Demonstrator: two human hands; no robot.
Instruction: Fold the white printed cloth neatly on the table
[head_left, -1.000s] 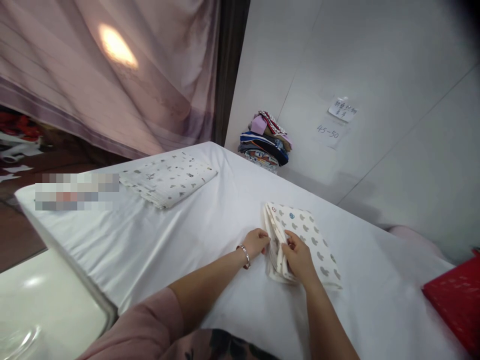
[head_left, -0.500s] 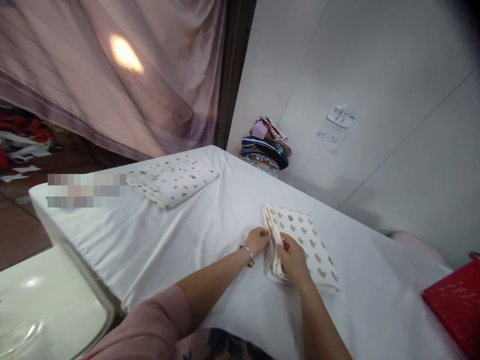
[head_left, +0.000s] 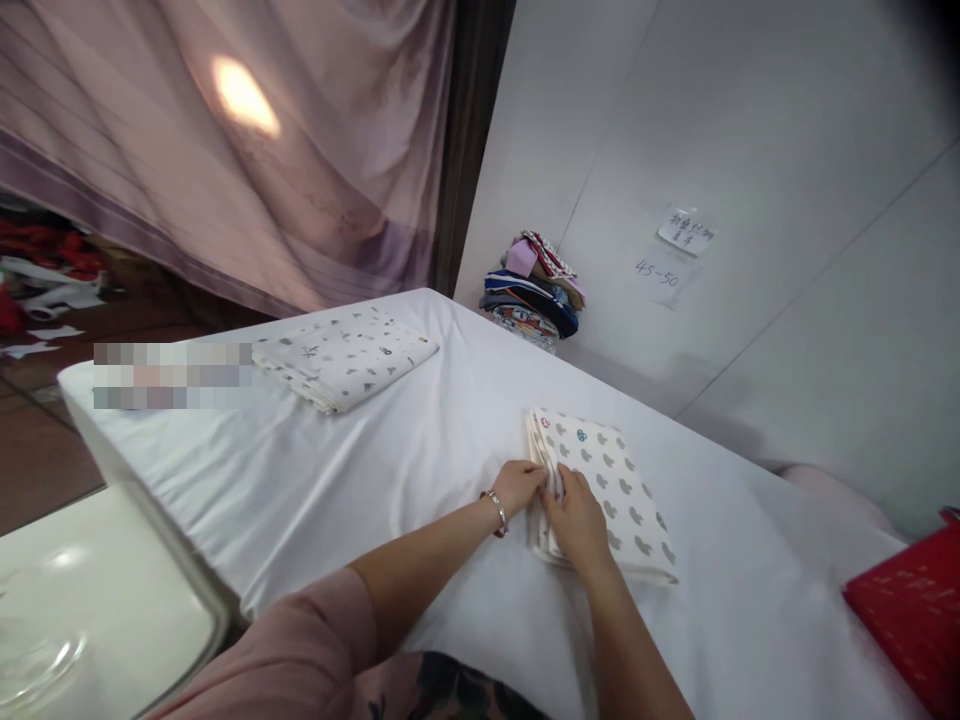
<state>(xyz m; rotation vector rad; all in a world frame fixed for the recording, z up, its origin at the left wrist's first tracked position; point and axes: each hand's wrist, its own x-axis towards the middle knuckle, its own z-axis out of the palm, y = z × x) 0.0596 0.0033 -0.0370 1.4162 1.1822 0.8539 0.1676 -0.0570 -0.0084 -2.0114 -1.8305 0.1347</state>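
Observation:
A folded white cloth with grey heart-like prints (head_left: 622, 490) lies on the white-covered table (head_left: 420, 440). My left hand (head_left: 520, 486), with a bracelet on its wrist, pinches the layered left edge of this cloth. My right hand (head_left: 575, 518) rests on the near left part of the same cloth, fingers curled over its folded edge right beside the left hand. A second folded printed cloth (head_left: 345, 356) lies farther off on the left of the table, touched by neither hand.
A pile of coloured fabrics (head_left: 534, 288) sits against the wall past the table's far corner. A red item (head_left: 911, 610) lies at the right edge. Paper notes (head_left: 684, 232) hang on the wall, and a pink curtain (head_left: 247, 150) hangs behind.
Both hands have drawn closer together at the cloth's left edge; the right hand slid slightly left over the folds. The cloth itself has stayed in place.

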